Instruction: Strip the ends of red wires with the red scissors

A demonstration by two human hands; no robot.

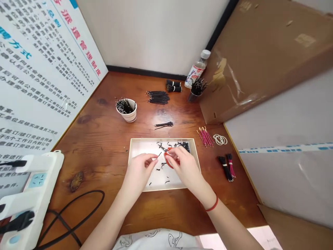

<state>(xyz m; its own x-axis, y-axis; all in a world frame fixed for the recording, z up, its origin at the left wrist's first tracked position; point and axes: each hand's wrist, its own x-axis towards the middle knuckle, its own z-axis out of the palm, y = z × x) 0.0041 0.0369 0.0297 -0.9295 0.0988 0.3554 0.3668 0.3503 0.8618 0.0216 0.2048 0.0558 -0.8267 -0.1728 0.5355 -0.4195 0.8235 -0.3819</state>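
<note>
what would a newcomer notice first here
The eye goes first to the red-handled scissors in the right hand, held over a white tray at the table's centre, while the left hand pinches a short black wire beside them. Next come the red wires fanned out right of the tray and the paper cup of black wires to its upper left.

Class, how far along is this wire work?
Looks done: a neat bundle of black wires lies at the back, and more stand in a paper cup. In hand: the left hand pinches a short wire; the right hand holds red scissors above the tray. Remaining: loose black pieces in the tray.
</note>
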